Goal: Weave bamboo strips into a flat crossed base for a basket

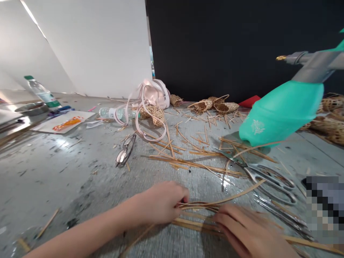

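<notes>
Several thin bamboo strips (200,206) run between my two hands, low over the wet grey table. Closed in a fist-like pinch, my left hand (162,202) grips their left ends. At their other side my right hand (245,227), slightly blurred, has its fingers bent and pressed together on the strips; its thumb is hidden. One strip curves up to the right toward a pair of metal scissors (251,172), which lies with its blades apart. More flat strips (197,225) lie under and between the hands. Metal tweezers (285,216) rest just beyond my right hand.
A green spray bottle (285,111) stands tilted-looking at right, near a pixelated patch (326,208). Loose strips (188,163) litter the middle. Eyeglasses (124,154), a pink bag (156,95), small woven baskets (204,105), a lying bottle (107,113) and a painted board (66,122) are farther back.
</notes>
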### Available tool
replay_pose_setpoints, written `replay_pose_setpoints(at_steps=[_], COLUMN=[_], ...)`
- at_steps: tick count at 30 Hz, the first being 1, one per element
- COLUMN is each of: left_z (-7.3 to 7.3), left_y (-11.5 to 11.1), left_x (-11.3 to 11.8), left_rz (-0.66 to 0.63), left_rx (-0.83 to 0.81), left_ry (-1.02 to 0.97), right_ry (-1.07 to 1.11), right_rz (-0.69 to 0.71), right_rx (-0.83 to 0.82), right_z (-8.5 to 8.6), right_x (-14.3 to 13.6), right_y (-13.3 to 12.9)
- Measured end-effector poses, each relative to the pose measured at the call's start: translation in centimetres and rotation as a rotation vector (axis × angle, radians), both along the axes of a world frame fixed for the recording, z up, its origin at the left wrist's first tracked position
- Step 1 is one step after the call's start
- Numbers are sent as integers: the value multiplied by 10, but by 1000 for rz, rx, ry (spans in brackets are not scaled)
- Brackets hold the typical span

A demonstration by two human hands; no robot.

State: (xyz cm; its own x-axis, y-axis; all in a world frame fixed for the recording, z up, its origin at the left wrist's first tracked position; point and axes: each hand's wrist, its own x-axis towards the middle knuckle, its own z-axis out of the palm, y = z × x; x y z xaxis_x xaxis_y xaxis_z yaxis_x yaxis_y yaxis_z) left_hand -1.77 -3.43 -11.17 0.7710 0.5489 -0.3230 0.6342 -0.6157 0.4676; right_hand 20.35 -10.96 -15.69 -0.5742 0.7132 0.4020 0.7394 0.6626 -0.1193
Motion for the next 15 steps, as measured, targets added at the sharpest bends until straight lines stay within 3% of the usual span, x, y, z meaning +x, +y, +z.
replay_pose_setpoints(at_steps=[4,6,15], left_z=[-1,-1,1], left_y=[13,18,11], left_x=[0,2,6], left_rz=[-37,-54,-70], left_rx=[-68,-88,48], left_ry=[-27,-37,-18], right_ry=[43,27,-122], right_rz=[-8,-2,85], right_rx=[-239,-254,185], right_z=[-4,-10,-17], right_x=[-6,-12,-40], right_y=[6,8,24])
